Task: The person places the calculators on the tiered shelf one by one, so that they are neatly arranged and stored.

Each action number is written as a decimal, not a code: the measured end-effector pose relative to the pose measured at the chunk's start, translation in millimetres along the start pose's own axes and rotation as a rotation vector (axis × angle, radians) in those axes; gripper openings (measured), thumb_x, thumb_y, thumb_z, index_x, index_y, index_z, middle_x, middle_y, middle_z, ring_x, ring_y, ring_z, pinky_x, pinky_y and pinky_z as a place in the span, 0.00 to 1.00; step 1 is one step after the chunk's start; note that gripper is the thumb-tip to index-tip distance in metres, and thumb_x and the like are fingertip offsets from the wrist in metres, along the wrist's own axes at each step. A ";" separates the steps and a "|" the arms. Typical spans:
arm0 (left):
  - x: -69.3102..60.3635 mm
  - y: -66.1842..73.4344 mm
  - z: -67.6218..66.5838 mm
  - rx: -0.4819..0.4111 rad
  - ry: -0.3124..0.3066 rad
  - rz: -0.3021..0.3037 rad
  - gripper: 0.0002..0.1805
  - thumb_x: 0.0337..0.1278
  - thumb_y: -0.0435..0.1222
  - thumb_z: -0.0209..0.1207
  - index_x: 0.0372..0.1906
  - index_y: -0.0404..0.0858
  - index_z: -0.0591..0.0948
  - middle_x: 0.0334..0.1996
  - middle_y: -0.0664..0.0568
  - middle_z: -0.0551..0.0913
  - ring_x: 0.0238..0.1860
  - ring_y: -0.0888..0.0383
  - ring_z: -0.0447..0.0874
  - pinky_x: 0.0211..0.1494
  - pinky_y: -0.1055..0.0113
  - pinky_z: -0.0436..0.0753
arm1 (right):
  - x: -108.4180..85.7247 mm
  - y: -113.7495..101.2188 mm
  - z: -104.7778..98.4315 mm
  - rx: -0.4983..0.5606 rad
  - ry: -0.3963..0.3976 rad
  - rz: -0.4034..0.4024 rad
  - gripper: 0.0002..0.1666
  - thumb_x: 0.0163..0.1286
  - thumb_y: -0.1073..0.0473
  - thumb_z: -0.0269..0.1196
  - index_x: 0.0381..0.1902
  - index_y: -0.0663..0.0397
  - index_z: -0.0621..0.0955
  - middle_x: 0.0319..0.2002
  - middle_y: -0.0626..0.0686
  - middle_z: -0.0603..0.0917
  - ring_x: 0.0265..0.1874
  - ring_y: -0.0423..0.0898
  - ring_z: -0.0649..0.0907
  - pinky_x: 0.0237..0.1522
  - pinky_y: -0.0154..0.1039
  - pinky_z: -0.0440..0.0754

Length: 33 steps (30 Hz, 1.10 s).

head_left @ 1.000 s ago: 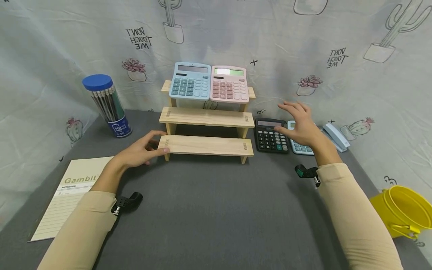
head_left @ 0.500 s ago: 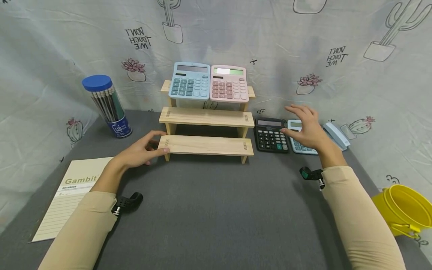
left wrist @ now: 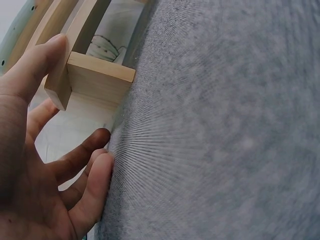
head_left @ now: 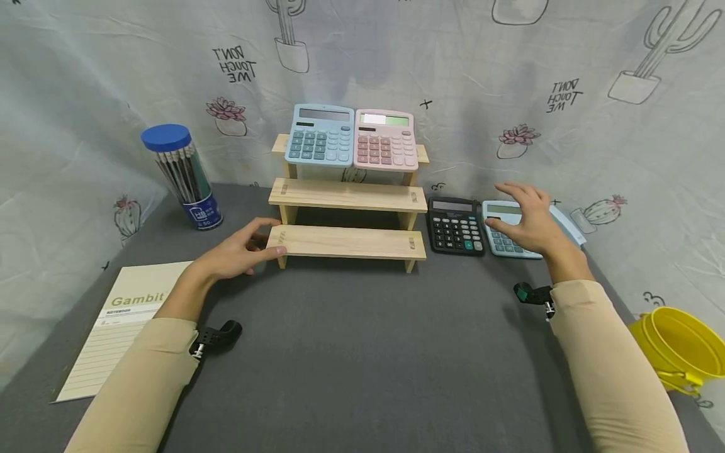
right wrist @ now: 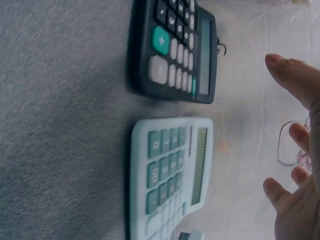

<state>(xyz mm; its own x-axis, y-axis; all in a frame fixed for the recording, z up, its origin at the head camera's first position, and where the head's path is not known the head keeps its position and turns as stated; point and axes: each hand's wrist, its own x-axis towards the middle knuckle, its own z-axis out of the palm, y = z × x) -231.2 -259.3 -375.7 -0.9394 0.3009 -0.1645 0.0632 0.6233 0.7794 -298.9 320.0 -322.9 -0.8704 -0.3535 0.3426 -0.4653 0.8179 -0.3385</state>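
My left hand (head_left: pixel 235 250) holds the left end of the lowest step of a three-tier wooden stand (head_left: pixel 347 241). In the left wrist view the thumb (left wrist: pixel 52 52) lies on the step's board, and the index finger reaches behind its end; the other fingers are apart from the wood. My right hand (head_left: pixel 529 217) hovers with spread fingers over a light blue calculator (right wrist: pixel 172 172), holding nothing and partly covering it in the head view. Just left of it lies a black calculator (head_left: pixel 455 234). On the top tier a blue calculator (head_left: pixel 320 137) and a pink calculator (head_left: pixel 385 141) lean side by side.
A blue-lidded tub of pencils (head_left: pixel 187 179) stands at the back left, behind a Gambit notebook (head_left: pixel 121 340). A pale blue stapler-like object (head_left: pixel 568 226) is partly hidden behind the right hand. At the right edge is a yellow bucket (head_left: pixel 676 346). A printed curtain (head_left: pixel 464 75) hangs behind.
My right hand has drifted right and slightly down, from beside the black calculator to over the light blue one. The left hand stays on the stand.
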 end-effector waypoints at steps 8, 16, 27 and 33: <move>3.4 -1.5 1.7 0.012 0.004 0.007 0.42 0.69 0.60 0.60 0.79 0.57 0.55 0.69 0.31 0.65 0.55 0.39 0.78 0.38 0.57 0.83 | -8.7 16.6 5.4 0.012 -0.001 0.049 0.44 0.66 0.55 0.71 0.75 0.60 0.67 0.73 0.69 0.64 0.73 0.70 0.60 0.71 0.70 0.40; 2.6 -2.8 2.4 -0.006 0.001 -0.003 0.42 0.69 0.60 0.60 0.79 0.57 0.55 0.70 0.32 0.65 0.56 0.38 0.78 0.39 0.57 0.84 | -10.6 26.2 10.3 -0.005 -0.024 0.104 0.44 0.68 0.54 0.70 0.76 0.62 0.65 0.72 0.72 0.65 0.71 0.73 0.59 0.70 0.73 0.40; 0.1 -2.8 0.3 0.007 0.015 0.007 0.42 0.69 0.59 0.60 0.80 0.56 0.55 0.70 0.31 0.65 0.54 0.40 0.79 0.38 0.57 0.83 | -8.8 37.3 23.9 0.001 -0.122 0.175 0.47 0.70 0.51 0.69 0.76 0.66 0.61 0.72 0.76 0.61 0.71 0.76 0.57 0.69 0.74 0.40; 0.3 -2.8 0.6 0.015 0.015 0.004 0.42 0.69 0.59 0.60 0.80 0.55 0.55 0.69 0.31 0.66 0.54 0.40 0.79 0.38 0.57 0.84 | -7.7 38.6 29.7 -0.013 -0.204 0.246 0.53 0.70 0.45 0.69 0.79 0.65 0.56 0.73 0.79 0.56 0.72 0.82 0.50 0.68 0.76 0.38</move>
<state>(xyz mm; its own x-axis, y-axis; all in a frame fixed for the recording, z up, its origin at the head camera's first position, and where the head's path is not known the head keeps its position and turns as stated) -231.4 -260.6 -378.3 -0.9440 0.2927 -0.1525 0.0717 0.6328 0.7710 -315.0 340.8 -364.6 -0.9715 -0.2270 0.0688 -0.2359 0.8954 -0.3775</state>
